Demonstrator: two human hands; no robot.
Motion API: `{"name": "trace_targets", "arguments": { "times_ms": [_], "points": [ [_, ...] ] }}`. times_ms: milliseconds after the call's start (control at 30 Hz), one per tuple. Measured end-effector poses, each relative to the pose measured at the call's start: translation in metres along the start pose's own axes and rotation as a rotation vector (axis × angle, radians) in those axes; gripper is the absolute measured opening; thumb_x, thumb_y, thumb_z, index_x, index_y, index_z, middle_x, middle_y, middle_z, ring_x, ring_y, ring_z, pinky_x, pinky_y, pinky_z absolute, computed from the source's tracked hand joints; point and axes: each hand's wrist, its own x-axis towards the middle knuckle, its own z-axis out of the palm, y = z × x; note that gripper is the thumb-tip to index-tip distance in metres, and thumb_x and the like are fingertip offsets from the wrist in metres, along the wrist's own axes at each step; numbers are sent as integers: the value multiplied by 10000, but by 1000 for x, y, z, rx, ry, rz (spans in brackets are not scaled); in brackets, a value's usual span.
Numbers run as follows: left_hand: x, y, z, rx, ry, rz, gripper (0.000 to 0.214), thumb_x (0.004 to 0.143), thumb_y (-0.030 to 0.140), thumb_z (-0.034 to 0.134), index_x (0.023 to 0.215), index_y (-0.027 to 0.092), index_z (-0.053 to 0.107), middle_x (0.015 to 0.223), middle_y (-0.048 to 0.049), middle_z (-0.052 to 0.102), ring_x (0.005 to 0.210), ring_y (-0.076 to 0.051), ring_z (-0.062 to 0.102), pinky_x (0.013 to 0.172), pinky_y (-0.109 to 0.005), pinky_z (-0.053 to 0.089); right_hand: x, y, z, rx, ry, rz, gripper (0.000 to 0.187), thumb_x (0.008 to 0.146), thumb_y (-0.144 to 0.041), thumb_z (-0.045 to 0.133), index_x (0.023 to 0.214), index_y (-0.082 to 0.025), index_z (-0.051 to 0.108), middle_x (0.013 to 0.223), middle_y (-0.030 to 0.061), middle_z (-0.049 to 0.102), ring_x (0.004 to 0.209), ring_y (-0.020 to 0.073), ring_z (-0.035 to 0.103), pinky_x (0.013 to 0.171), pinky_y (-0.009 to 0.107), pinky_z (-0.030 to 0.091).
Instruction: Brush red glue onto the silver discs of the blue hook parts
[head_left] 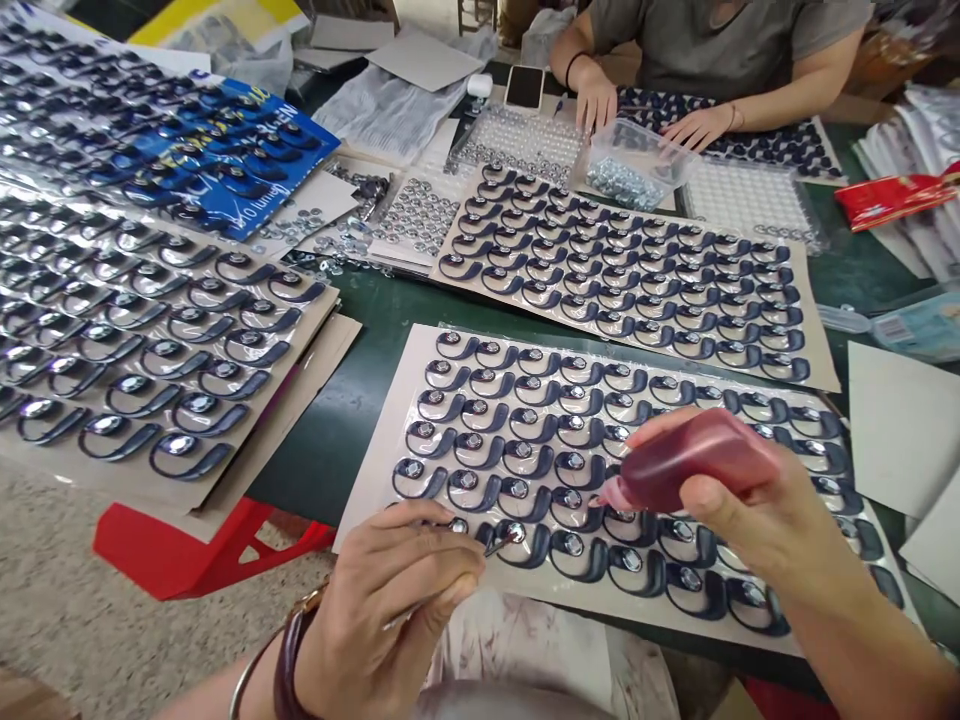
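Note:
In my left hand (409,590), the fingers pinch slim metal tweezers (493,546), mostly hidden by the hand. Their tip reaches a round shiny stone (515,533) on one of the dark curled pieces in the front row. My right hand (750,520) is wrapped round a soft squeeze bottle (694,460) of red liquid. The bottle is tilted, its pink nozzle (613,495) pointing down and left above the pieces. Both hands are over a card sheet (382,440) carrying rows of dark curled pieces under clear film, many with a silvery stone on the round end.
Behind lies a similar filled sheet (637,270), with more stacked at left (187,330). Trays of stones (525,140) and a clear plastic box (637,165) stand farther back. Across the table, a co-worker's hands (697,125) rest over another sheet. A red stool (202,550) is below left.

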Motion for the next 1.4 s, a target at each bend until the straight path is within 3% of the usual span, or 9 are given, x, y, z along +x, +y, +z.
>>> {"name": "trace_targets", "arguments": {
  "times_ms": [67,167,333,500,667,800,1033,1233,1400],
  "points": [
    [1,1,-2,19,-28,23,209,758,37,502,921,116,607,863,-48,692,803,-127,655,869,-315,512,6,4,-2,-37,8,14,222,786,-351,625,955,-208,613,908,43,691,738,193,687,663,270,576],
    [5,2,-5,78,-35,100,193,773,61,486,903,99,623,889,-64,694,828,-131,658,879,-307,513,15,11,12,-23,-2,2,247,753,-321,665,965,-218,591,795,13,698,676,177,686,635,266,571],
    [20,0,-10,259,-68,290,226,857,155,447,897,71,653,927,-92,695,930,-161,645,893,-303,514,29,22,43,-140,145,-220,184,716,-250,687,862,-191,592,624,-4,663,520,150,639,477,240,516],
    [24,-6,-4,325,-106,347,217,868,168,468,901,69,658,909,-84,700,884,-155,659,878,-287,527,37,34,54,-192,190,-326,184,730,-277,655,871,-177,591,601,-5,640,463,128,597,443,236,492],
    [8,-8,9,413,-54,368,277,901,133,387,912,82,659,1000,-81,678,1001,-161,620,998,-304,447,37,40,57,-180,149,-317,188,737,-289,647,877,-182,583,558,-18,626,446,125,588,447,233,499],
    [7,-7,12,517,-94,458,333,919,120,332,874,113,662,970,-48,687,938,-143,645,982,-287,460,37,42,59,-171,86,-296,227,741,-317,639,911,-179,576,588,-7,639,487,138,610,477,245,521],
    [11,-6,10,518,-83,457,282,909,132,378,870,115,658,948,-45,693,934,-152,648,882,-254,532,41,39,59,-260,134,-462,205,719,-278,663,881,-189,577,640,-14,637,476,115,584,448,232,510],
    [11,-5,9,495,-94,469,334,912,101,330,865,105,661,938,-53,693,918,-149,653,937,-274,494,41,38,57,-339,204,-464,117,741,-279,644,740,-194,562,679,4,642,515,111,600,447,218,499],
    [14,0,9,492,-127,286,322,913,85,340,868,98,658,952,-51,693,953,-146,640,937,-268,497,41,35,56,-356,196,-457,111,757,-265,630,708,-187,568,654,7,635,508,106,600,462,216,496]
  ]
}}
